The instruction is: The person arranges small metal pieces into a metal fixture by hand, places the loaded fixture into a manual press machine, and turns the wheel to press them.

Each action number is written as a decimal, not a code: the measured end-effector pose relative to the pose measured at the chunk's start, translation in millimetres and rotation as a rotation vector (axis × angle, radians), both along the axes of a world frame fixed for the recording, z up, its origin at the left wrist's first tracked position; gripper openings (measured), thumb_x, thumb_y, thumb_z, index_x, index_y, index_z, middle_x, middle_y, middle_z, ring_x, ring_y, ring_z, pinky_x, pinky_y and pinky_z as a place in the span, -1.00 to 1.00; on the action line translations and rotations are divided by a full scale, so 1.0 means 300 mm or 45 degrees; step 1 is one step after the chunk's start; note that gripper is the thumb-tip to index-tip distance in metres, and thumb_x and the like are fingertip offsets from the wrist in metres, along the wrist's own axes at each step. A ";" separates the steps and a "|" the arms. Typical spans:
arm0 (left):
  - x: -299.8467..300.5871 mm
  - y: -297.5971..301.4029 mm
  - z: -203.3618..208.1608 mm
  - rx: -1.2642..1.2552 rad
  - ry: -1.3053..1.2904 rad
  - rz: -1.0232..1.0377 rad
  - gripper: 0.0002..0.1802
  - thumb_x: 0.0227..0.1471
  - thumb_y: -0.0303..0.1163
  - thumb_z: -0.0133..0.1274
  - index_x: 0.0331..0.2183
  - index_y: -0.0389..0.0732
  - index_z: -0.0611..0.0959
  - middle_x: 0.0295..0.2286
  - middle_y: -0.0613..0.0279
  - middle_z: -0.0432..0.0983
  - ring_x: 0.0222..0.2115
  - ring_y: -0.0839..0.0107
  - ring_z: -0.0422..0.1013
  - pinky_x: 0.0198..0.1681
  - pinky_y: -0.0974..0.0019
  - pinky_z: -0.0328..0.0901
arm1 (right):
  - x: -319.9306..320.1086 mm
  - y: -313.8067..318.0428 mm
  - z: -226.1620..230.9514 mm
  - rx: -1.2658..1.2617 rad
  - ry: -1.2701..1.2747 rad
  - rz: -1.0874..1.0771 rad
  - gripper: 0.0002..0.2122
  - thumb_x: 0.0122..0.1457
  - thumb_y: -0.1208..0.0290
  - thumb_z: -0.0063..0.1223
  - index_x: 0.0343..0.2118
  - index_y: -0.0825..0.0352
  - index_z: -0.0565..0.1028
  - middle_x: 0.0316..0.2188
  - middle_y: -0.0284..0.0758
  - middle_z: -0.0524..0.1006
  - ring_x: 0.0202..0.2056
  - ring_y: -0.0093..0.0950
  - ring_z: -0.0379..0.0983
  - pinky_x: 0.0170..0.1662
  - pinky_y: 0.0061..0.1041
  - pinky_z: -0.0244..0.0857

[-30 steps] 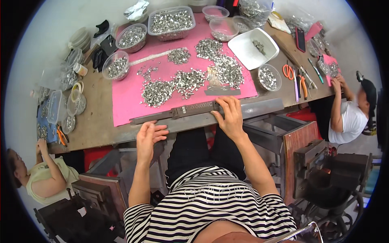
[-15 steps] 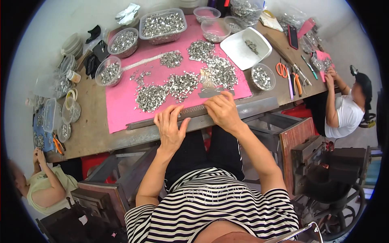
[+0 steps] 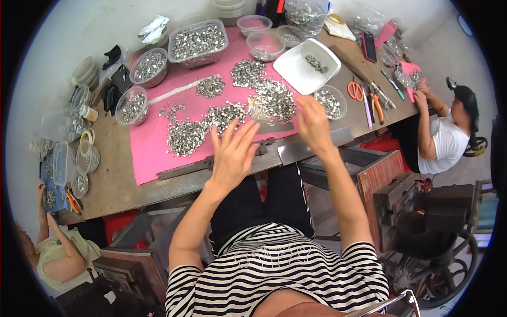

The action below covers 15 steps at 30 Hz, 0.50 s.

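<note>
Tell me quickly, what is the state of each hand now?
Left hand: open, fingers spread, holding nothing, above the pink mat.
Right hand: open, holding nothing, over the small metal pieces.

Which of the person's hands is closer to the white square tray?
Right. The right hand is raised just below the white square tray, near its lower edge. The left hand is farther off, down-left of it, over the pink mat near the table's front edge.

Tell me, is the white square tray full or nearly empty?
Nearly empty. The white tray holds only a small cluster of metal pieces near its far side; the rest of its bottom shows bare white.
</note>
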<state>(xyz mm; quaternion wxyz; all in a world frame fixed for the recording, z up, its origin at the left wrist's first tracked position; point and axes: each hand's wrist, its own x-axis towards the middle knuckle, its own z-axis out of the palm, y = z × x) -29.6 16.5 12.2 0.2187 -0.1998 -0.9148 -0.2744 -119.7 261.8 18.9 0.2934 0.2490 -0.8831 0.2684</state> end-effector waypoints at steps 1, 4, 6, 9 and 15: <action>-0.041 0.032 0.002 -0.044 0.020 -0.044 -0.48 0.15 -0.34 0.16 0.15 -0.12 0.53 0.16 0.24 0.42 0.23 0.03 0.21 0.28 -0.43 -0.14 | 0.033 -0.010 -0.023 0.011 0.018 0.012 -0.70 0.09 0.67 0.16 -0.08 0.41 0.55 -0.09 -0.10 0.59 0.02 -0.10 0.49 0.08 -0.20 0.34; -0.154 0.093 -0.042 -0.168 -0.045 -0.199 -0.51 0.23 -0.32 0.05 0.18 -0.15 0.50 0.21 0.24 0.36 0.29 -0.22 0.07 0.25 -0.59 -0.23 | 0.107 -0.046 -0.109 0.157 -0.046 -0.009 -0.72 0.13 0.63 0.11 -0.06 0.42 0.55 -0.04 -0.15 0.58 0.10 -0.14 0.44 0.17 -0.19 0.26; -0.192 0.108 -0.061 -0.223 -0.212 -0.310 -0.51 0.28 -0.28 -0.05 0.20 -0.14 0.49 0.25 0.28 0.33 0.33 -0.32 -0.03 0.23 -0.68 -0.32 | 0.142 -0.060 -0.141 0.218 -0.026 -0.024 -0.71 0.14 0.60 0.10 -0.04 0.43 0.55 0.04 -0.19 0.55 0.17 -0.19 0.40 0.23 -0.17 0.20; -0.187 0.082 -0.047 -0.331 -0.357 -0.387 -0.50 0.30 -0.30 -0.07 0.25 -0.04 0.44 0.30 0.35 0.25 0.37 -0.23 -0.10 0.26 -0.63 -0.39 | 0.170 -0.028 -0.129 0.254 -0.042 -0.010 -0.71 0.14 0.60 0.11 -0.05 0.40 0.56 0.10 -0.20 0.54 0.20 -0.21 0.38 0.25 -0.15 0.17; -0.212 0.074 -0.047 0.104 -0.193 -0.301 -0.75 0.16 -0.36 0.09 -0.11 -0.08 0.71 -0.09 0.27 0.62 0.16 -0.03 0.31 0.24 -0.42 -0.09 | 0.142 0.003 -0.109 -0.147 -0.062 0.034 -0.79 0.07 0.65 0.18 -0.20 0.37 0.59 -0.18 -0.22 0.58 -0.05 -0.21 0.48 0.02 -0.24 0.30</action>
